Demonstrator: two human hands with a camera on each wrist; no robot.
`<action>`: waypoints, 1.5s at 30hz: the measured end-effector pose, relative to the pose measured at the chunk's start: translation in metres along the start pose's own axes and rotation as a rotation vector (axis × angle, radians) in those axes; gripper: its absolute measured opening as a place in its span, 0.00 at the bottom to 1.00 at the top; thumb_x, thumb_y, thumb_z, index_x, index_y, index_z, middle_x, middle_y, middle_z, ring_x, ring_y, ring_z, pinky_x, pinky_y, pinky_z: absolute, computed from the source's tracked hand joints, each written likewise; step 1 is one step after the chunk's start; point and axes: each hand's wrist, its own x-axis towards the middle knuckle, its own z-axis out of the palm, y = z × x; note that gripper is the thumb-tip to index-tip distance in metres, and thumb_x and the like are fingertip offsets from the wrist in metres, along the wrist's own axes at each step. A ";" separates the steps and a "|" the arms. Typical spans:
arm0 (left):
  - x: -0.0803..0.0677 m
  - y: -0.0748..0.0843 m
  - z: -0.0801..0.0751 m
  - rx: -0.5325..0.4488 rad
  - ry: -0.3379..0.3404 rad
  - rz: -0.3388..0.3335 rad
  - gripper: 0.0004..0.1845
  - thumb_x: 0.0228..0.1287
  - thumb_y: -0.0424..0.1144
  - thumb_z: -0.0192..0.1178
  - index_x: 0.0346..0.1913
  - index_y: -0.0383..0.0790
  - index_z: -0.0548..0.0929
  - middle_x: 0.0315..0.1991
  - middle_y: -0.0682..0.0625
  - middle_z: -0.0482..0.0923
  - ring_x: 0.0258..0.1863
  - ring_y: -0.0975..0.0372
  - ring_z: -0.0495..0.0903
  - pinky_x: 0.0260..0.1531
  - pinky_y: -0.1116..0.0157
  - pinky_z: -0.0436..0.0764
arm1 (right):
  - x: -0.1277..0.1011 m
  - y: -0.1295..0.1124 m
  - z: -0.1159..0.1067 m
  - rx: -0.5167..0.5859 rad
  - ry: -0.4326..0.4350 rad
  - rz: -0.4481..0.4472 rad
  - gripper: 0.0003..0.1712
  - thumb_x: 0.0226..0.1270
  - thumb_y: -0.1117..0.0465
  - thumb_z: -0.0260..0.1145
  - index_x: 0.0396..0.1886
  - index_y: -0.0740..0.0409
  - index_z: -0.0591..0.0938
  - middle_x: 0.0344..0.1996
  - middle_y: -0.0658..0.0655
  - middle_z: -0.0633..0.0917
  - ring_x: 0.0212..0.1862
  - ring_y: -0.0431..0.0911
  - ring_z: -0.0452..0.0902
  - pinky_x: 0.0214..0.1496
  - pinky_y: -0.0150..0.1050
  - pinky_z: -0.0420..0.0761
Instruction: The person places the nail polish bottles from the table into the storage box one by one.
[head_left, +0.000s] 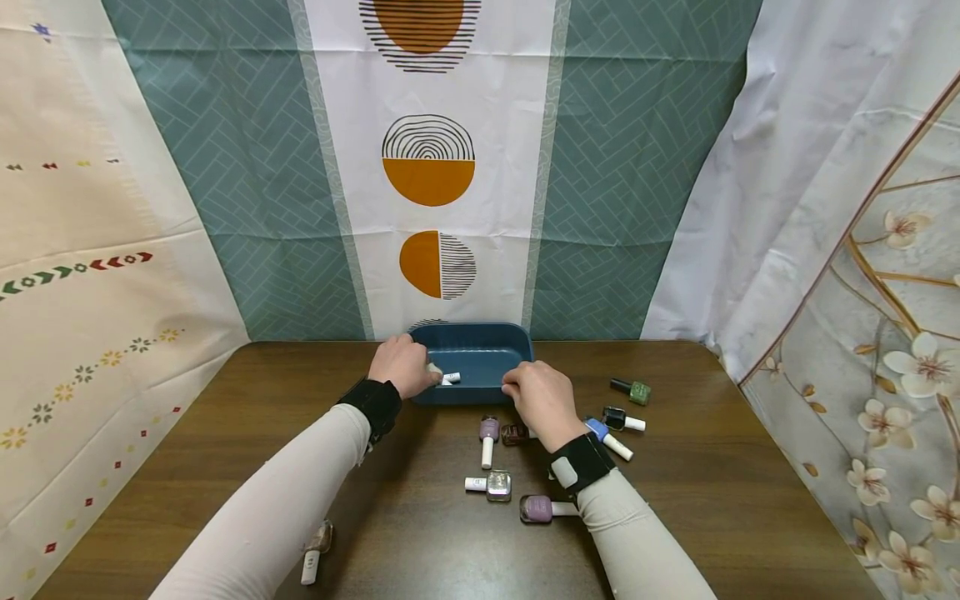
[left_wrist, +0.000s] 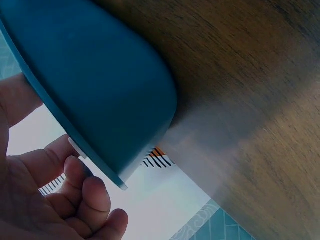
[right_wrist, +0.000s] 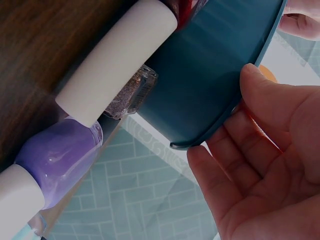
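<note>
While its near rim is pinched at the right-hand corner by the thumb and fingers of the right hand (head_left: pixel 542 398), the blue bin (head_left: pixel 471 335) is reached at its other end by the left hand (head_left: pixel 402 365). Its hollow is thus lodged between the two sets of fingertips. The left fingers are curled, their tips hidden behind the rim; whether the rim or something small and white is gripped by them cannot be told. Just beyond the left fingertips, white caps (head_left: pixel 452 378) are seen inside the bin.

On the tabletop (head_left: pixel 405 533), a slim purple bottle (head_left: pixel 489 428) is found just short of the right fingers, and beside it a dark red bottle (head_left: pixel 514 433) is partly covered by the right hand. To the right of those fingers are placed a green bottle (head_left: pixel 640 393), a black bottle (head_left: pixel 614 417) and a blue bottle (head_left: pixel 597 429), the blue one being nearest the wrist. Farther back from the fingertips, a silvery glitter bottle (head_left: pixel 498 486) and a squat purple bottle (head_left: pixel 536 509) are laid. Well behind the left fingers, a brownish bottle (head_left: pixel 321 537) is partly hidden by the left sleeve (head_left: pixel 277 500).
</note>
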 end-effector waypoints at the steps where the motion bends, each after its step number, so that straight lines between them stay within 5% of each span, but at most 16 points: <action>1: 0.000 0.000 0.001 -0.004 -0.005 -0.008 0.22 0.70 0.53 0.75 0.33 0.34 0.89 0.34 0.43 0.77 0.41 0.48 0.75 0.46 0.51 0.76 | 0.000 0.000 0.000 0.000 0.000 0.000 0.04 0.75 0.59 0.78 0.45 0.50 0.96 0.41 0.51 0.92 0.47 0.50 0.87 0.48 0.50 0.88; 9: -0.004 -0.004 0.001 -0.046 -0.014 -0.036 0.23 0.72 0.56 0.74 0.37 0.36 0.92 0.34 0.43 0.75 0.42 0.48 0.73 0.46 0.52 0.73 | 0.000 0.000 0.000 -0.007 -0.011 0.000 0.05 0.75 0.59 0.77 0.45 0.50 0.96 0.41 0.51 0.92 0.47 0.50 0.87 0.48 0.50 0.88; 18: -0.014 -0.005 0.002 -0.115 0.091 -0.057 0.27 0.78 0.57 0.69 0.60 0.34 0.89 0.48 0.38 0.80 0.51 0.43 0.76 0.61 0.42 0.74 | 0.001 0.000 0.000 -0.003 -0.017 0.007 0.05 0.76 0.58 0.77 0.46 0.50 0.96 0.42 0.51 0.92 0.48 0.50 0.87 0.49 0.50 0.88; 31: -0.034 -0.009 -0.001 -0.146 0.192 0.036 0.34 0.81 0.54 0.67 0.74 0.30 0.79 0.70 0.33 0.78 0.72 0.39 0.74 0.76 0.39 0.66 | 0.001 -0.001 0.000 0.001 -0.026 0.015 0.05 0.76 0.59 0.77 0.46 0.51 0.96 0.41 0.51 0.92 0.48 0.50 0.87 0.48 0.49 0.88; 45: -0.062 -0.010 -0.006 -0.130 0.186 0.113 0.41 0.80 0.58 0.66 0.80 0.31 0.72 0.80 0.33 0.69 0.80 0.38 0.65 0.80 0.37 0.58 | 0.001 -0.001 -0.001 0.000 -0.033 0.019 0.06 0.76 0.59 0.77 0.47 0.52 0.96 0.42 0.51 0.92 0.48 0.50 0.87 0.49 0.49 0.88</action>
